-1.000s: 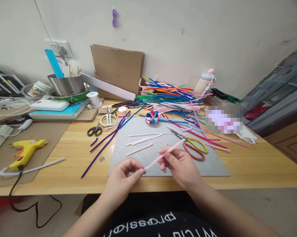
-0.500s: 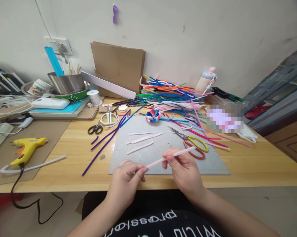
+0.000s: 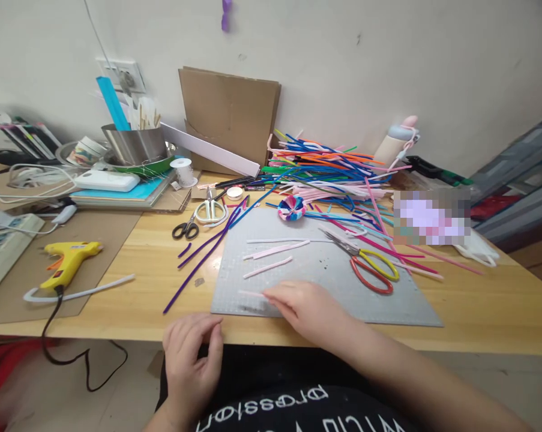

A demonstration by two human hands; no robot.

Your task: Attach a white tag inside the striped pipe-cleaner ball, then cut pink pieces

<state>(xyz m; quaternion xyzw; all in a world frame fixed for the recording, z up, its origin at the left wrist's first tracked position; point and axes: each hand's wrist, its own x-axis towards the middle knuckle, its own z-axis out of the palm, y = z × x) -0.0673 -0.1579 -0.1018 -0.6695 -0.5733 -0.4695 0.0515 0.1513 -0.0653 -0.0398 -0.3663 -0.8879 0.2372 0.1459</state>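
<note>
My right hand (image 3: pixel 304 309) is over the front of the grey cutting mat (image 3: pixel 307 288), its fingertips closed on one end of a pale pink pipe cleaner (image 3: pixel 251 293). The strip's free end points left, just above or on the mat; which one I cannot tell. My left hand (image 3: pixel 193 345) rests by the table's front edge, loosely curled, a gap between thumb and fingers and nothing held. Behind the right hand lie short pink pipe cleaner pieces (image 3: pixel 267 267) and a long white pipe cleaner (image 3: pixel 289 241). Red-and-yellow handled scissors (image 3: pixel 361 257) lie on the mat, blades towards the back left.
A striped pipe cleaner disc (image 3: pixel 292 208) sits at the mat's back edge, before a heap of coloured pipe cleaners (image 3: pixel 325 159). Purple pipe cleaners (image 3: pixel 203 259), black-handled scissors (image 3: pixel 185 229) and white-handled scissors (image 3: pixel 210 210) are left of the mat. A yellow glue gun (image 3: pixel 70 261) lies farther left.
My left hand has let go of the pink pipe cleaner and drawn back left to the table edge. My right hand has moved left and lowered the strip towards the mat.
</note>
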